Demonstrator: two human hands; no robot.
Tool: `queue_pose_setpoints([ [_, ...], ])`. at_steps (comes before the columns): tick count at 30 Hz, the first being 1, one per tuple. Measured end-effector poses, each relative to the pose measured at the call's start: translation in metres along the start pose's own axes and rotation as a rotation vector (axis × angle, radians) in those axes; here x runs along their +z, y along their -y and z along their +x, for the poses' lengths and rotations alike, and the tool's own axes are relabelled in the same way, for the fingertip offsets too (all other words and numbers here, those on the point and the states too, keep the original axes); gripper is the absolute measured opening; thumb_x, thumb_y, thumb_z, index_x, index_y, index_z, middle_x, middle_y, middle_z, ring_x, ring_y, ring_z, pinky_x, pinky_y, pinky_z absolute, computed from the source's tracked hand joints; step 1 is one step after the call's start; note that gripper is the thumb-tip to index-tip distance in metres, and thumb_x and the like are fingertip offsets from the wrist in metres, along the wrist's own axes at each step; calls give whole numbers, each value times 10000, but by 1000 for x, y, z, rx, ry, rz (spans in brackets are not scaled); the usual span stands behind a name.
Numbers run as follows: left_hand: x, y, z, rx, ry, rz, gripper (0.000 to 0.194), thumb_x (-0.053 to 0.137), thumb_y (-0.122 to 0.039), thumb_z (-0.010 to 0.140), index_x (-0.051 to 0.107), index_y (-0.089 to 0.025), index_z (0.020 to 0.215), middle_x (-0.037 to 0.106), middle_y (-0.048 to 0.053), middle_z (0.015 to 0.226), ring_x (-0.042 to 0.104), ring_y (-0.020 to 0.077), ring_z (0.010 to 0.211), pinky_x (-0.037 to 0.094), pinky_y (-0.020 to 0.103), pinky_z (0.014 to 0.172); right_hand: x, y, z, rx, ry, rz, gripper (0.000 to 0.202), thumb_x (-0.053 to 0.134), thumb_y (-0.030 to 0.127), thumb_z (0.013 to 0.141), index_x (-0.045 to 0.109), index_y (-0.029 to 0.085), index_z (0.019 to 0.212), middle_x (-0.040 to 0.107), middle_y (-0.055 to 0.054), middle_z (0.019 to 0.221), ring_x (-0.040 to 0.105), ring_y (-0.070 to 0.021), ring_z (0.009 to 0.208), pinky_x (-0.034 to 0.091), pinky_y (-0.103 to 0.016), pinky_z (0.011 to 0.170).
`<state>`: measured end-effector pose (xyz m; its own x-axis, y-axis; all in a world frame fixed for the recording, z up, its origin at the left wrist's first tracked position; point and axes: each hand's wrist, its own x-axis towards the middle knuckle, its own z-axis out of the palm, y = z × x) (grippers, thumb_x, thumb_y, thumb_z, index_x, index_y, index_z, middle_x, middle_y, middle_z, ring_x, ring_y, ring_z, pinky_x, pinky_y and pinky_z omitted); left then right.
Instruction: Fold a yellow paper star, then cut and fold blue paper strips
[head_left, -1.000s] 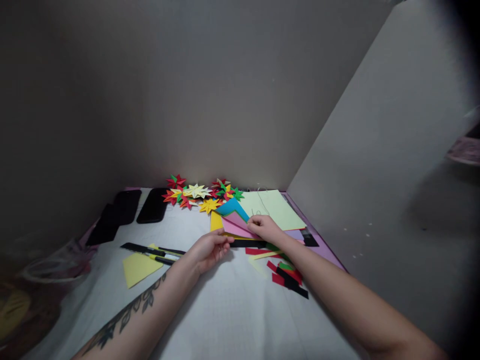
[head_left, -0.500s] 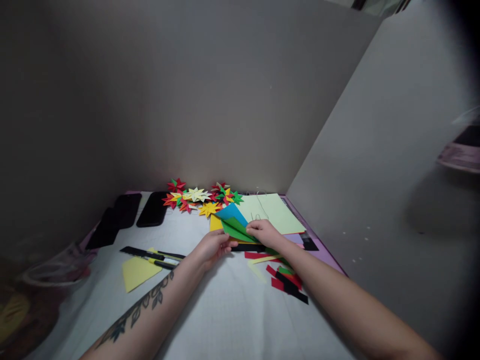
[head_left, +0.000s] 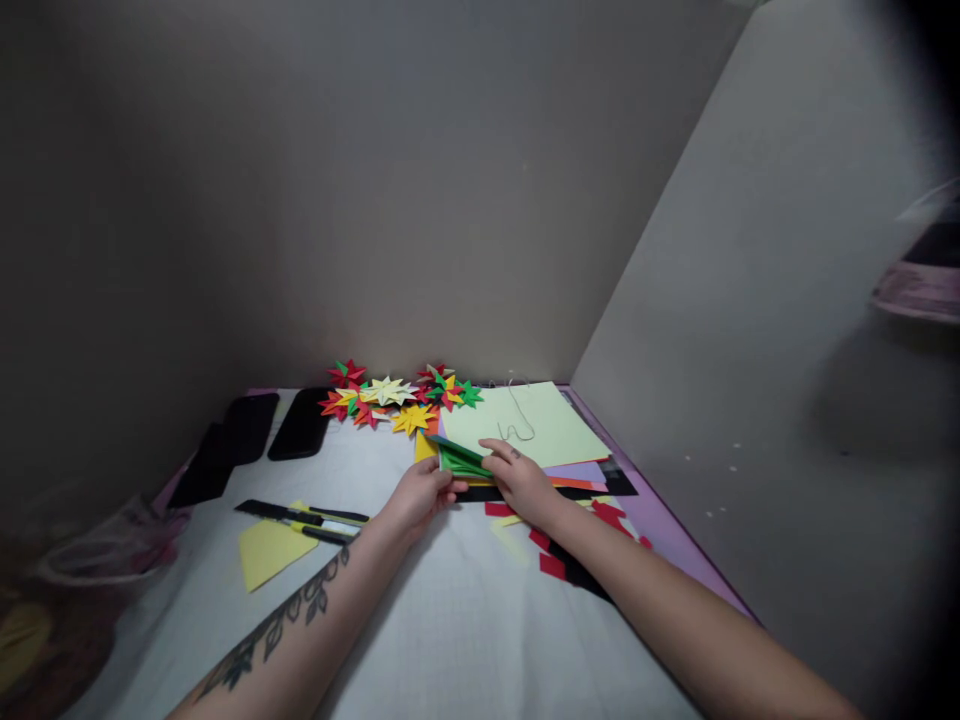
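Both hands grip a small stack of green paper sheets (head_left: 463,462) with a dark bluish edge on top, held at a tilt over the papers at the middle of the table. My left hand (head_left: 422,497) is closed on its left end, thumb above and fingers below. At the right end, my right hand (head_left: 519,482) pinches the sheets, with one finger stretched out above them. Just behind lies a pale green sheet (head_left: 551,420) with a curled thread (head_left: 517,432) on it. Yellow, orange, purple and black sheets show beneath and around it.
Folded paper stars (head_left: 386,392) in several colours sit along the wall. Left of them lies a black phone (head_left: 300,424). A utility knife (head_left: 281,512) and scissors (head_left: 330,535) rest by a yellow paper piece (head_left: 270,560). Red paper strips (head_left: 553,566) lie under my right forearm.
The green sheets have been brought together and flattened, and the blue face that stood up behind them no longer shows. My right hand has moved slightly down, its finger now extended.
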<state>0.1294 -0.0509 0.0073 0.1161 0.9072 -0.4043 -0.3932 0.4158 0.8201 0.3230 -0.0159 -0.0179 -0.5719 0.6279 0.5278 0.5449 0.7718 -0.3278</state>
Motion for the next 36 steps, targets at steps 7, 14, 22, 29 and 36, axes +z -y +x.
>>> queue_pose_setpoints([
  [7, 2, 2, 2, 3, -15, 12, 73, 520, -67, 832, 570, -92, 878, 647, 67, 741, 629, 98, 597, 464, 152, 451, -3, 13, 4, -4, -65, -15, 231, 538, 174, 812, 608, 187, 1031, 599, -123, 1210, 575, -213, 1091, 482, -367, 922],
  [14, 0, 4, 2, 15, 3, 5, 72, 552, -89, 825, 582, -92, 889, 642, 63, 753, 624, 96, 615, 461, 149, 460, 2, 14, 5, -2, -52, -36, 200, 530, 178, 828, 635, 186, 999, 622, -114, 1185, 594, -206, 1061, 487, -362, 914],
  [22, -2, 9, 1, 101, 65, 71, 164, 671, -106, 722, 596, -105, 867, 618, 21, 724, 605, 88, 640, 454, 133, 488, 2, 5, 5, 118, -63, 104, 203, 556, 182, 818, 655, 206, 993, 648, -97, 1114, 608, -209, 1037, 494, -367, 908],
  [29, 5, 3, -3, 58, -15, 116, 155, 621, -60, 721, 573, -113, 859, 637, 48, 712, 618, 108, 610, 459, 152, 464, 3, 1, 5, 41, -89, 30, 354, 435, 94, 841, 560, 196, 1156, 619, -109, 1158, 578, -197, 1089, 485, -368, 918],
  [36, 11, -5, 7, -68, -129, 95, 111, 555, -65, 763, 531, -121, 855, 638, 49, 690, 627, 103, 539, 406, 138, 384, 1, 0, 3, 117, -33, -18, 297, 456, 160, 865, 551, 193, 1145, 669, -91, 1032, 626, -204, 956, 508, -335, 820],
])
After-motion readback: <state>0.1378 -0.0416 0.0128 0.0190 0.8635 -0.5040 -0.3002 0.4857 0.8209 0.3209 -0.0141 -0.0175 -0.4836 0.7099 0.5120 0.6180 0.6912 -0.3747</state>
